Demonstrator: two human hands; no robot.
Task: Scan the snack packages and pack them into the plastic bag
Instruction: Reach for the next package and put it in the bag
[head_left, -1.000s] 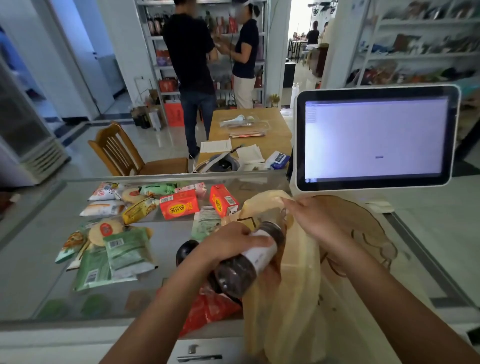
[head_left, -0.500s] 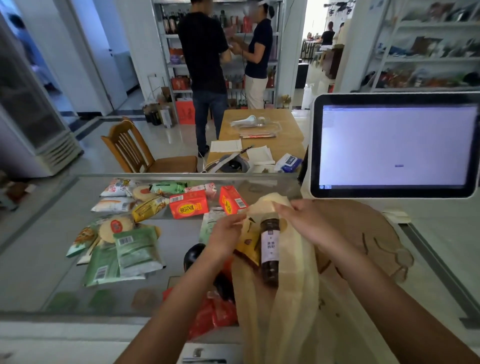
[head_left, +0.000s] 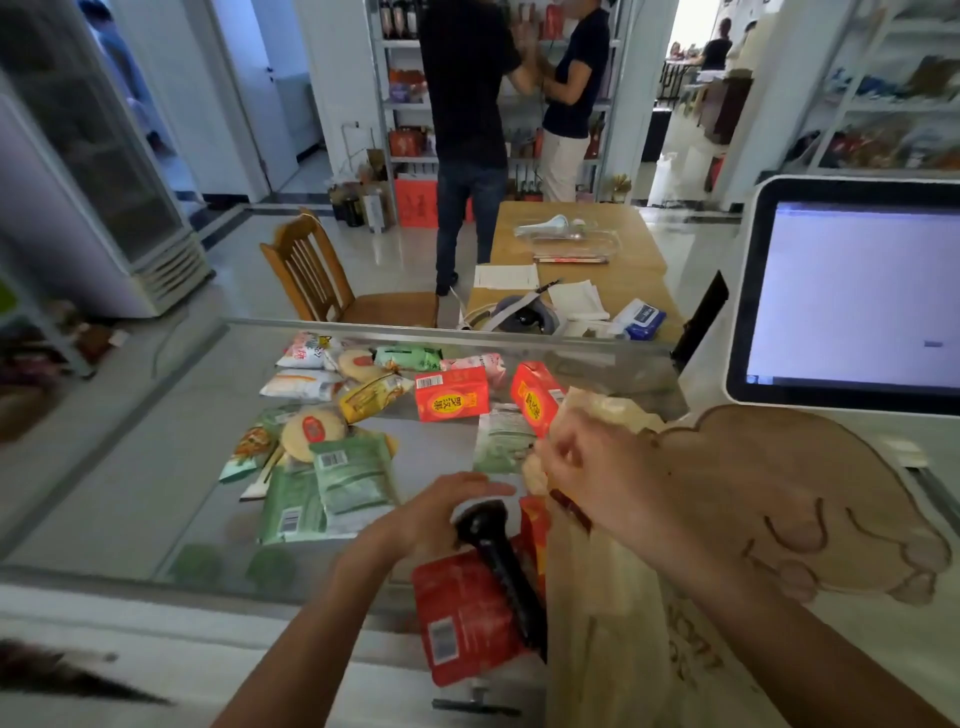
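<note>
My right hand (head_left: 597, 467) pinches the rim of the yellowish plastic bag (head_left: 623, 639), which hangs at the counter's near edge. My left hand (head_left: 441, 514) lies with fingers stretched over the head of a black handheld scanner (head_left: 498, 561). The scanner rests on a red snack pouch (head_left: 462, 618) with its barcode facing up. Several snack packages are spread on the glass counter: green packs (head_left: 348, 473), two red boxes (head_left: 452, 400), round cakes (head_left: 311, 431). The bag's contents are hidden.
A touchscreen monitor (head_left: 857, 296) stands at the right, with a cloud-shaped wooden board (head_left: 779, 493) in front of it. Beyond the glass counter (head_left: 130, 467) are a wooden chair (head_left: 311, 270) and a table (head_left: 623, 244) with papers. Two people (head_left: 467, 104) stand by the shelves.
The dark bottle has gone down into the bag and my left hand has let it go. That hand moved down-left onto the scanner. My right hand still holds the bag's rim.
</note>
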